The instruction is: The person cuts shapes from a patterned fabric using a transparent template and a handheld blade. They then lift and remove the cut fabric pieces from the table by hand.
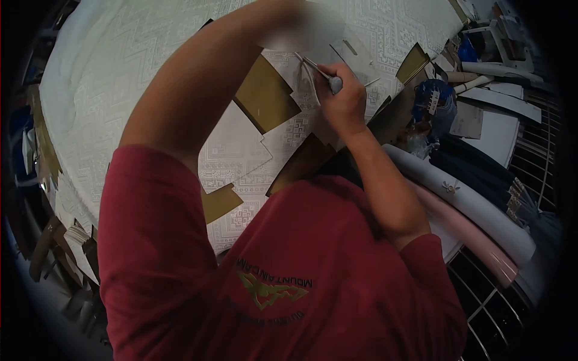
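My right hand is closed around a slender metallic tool with a grey rounded end. Its thin shaft points up and left over the white patterned sheet. I cannot make out the tool's exact kind. My left arm reaches across the top, and a pale blur covers my left hand, so its fingers are hidden. Just below that arm lies a flat olive-gold piece with stepped edges. A plain white piece sits beside it, and a smaller gold piece is nearer my body.
Dark brown pieces lie near my chest. Along the right side are a pale grey roll, a pink roll, dark folded fabric and a blue bundle. A wire rack stands at the lower right.
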A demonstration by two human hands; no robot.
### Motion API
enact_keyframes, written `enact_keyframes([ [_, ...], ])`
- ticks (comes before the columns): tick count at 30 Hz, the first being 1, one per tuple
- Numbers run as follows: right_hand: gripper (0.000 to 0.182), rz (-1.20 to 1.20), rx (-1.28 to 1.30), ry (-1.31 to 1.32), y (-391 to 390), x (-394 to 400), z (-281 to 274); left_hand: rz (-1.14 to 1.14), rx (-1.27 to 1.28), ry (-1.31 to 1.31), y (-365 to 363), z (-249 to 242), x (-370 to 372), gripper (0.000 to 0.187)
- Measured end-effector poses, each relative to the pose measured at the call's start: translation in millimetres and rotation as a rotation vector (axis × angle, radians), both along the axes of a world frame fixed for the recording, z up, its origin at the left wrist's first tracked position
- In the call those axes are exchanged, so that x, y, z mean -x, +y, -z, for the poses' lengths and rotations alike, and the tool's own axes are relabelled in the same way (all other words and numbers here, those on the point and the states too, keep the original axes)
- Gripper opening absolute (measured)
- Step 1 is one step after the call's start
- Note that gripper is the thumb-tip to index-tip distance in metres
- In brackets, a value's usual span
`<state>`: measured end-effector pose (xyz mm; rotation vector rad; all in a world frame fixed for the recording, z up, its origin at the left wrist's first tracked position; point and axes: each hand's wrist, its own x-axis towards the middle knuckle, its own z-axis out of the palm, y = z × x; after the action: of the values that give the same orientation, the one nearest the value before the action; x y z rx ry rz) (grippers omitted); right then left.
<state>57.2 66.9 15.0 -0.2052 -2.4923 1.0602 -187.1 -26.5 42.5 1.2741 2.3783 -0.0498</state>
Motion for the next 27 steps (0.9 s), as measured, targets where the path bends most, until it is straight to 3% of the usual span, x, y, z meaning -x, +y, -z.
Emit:
enact_keyframes([
  [1, 0.017, -0.018, 0.004, 0.024, 0, -1, 1, 0.124, -0.034, -0.108, -2, 1, 7, 0.064],
  [2, 0.017, -0.018, 0.012, 0.022, 2, 0, 3, 0.123, -0.026, -0.110, 0, 4, 10, 0.064],
  [4, 0.015, -0.079, 0.008, 0.091, 6, 7, 7, -0.078, 0.134, -0.090, 4, -7, 6, 0.048],
  [11, 0.017, -0.442, 0.025, 0.056, 19, 89, 2, -0.059, 0.118, -0.204, 2, -3, 27, 0.047],
  [14, 0.015, -0.475, 0.094, 0.024, -8, 112, 9, -0.257, 0.092, -0.347, 4, 24, 46, 0.045],
  [16, 0.013, -0.322, 0.074, 0.071, -39, 121, 14, 0.091, 0.061, -0.053, 4, 34, 47, 0.045],
  [17, 0.013, -0.322, 0.079, 0.076, -50, 119, 15, 0.091, 0.066, -0.049, 4, 26, 43, 0.045],
  [19, 0.013, -0.144, 0.011, 0.177, -67, 103, 19, -0.154, 0.107, -0.287, 3, -18, 20, 0.047],
  [21, 0.018, -0.214, 0.033, 0.238, -63, 69, 20, -0.155, 0.120, -0.283, 3, -14, 21, 0.050],
  [23, 0.023, -0.330, 0.066, 0.284, -52, 24, 13, -0.177, 0.111, -0.274, -5, -7, 16, 0.052],
  [25, 0.023, -0.376, 0.035, 0.215, -33, -25, 0, -0.093, -0.053, -0.041, -14, 0, 8, 0.052],
  [27, 0.021, -0.367, -0.031, 0.137, -5, -65, -3, -0.213, -0.129, -0.027, -22, 9, -7, 0.050],
])
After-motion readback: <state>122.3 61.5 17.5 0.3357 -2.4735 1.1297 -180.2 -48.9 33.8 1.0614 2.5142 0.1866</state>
